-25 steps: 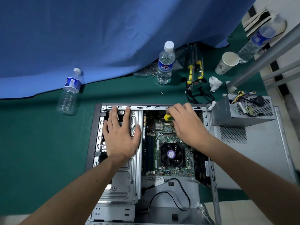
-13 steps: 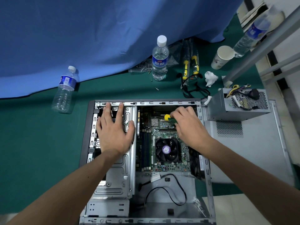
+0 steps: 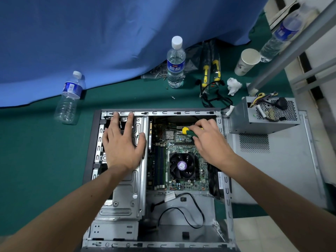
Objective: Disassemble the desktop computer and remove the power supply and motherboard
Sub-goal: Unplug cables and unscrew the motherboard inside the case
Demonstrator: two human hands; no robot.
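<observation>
The open computer case (image 3: 225, 193) lies flat on the green table. Inside it sits the green motherboard (image 3: 161, 160) with a black cooler fan (image 3: 182, 165). My left hand (image 3: 123, 144) rests flat, fingers spread, on the silver drive cage (image 3: 125, 195) at the case's left. My right hand (image 3: 209, 140) grips a screwdriver with a yellow and green handle (image 3: 187, 131) over the motherboard's far right part; its tip is hidden. The grey power supply (image 3: 261, 115) stands outside the case on the detached side panel (image 3: 272, 170), cables on top.
Two water bottles stand at the back: one (image 3: 176, 62) in the middle, one (image 3: 70, 98) to the left. Yellow-handled tools (image 3: 211, 71), black cables, a crumpled tissue (image 3: 233, 85), a paper cup (image 3: 247, 61) and loose screws (image 3: 172, 97) lie behind the case. A blue cloth (image 3: 109, 42) hangs beyond.
My right hand has drawn the screwdriver slightly toward me and to the right over the board. My left hand stays flat on the drive cage.
</observation>
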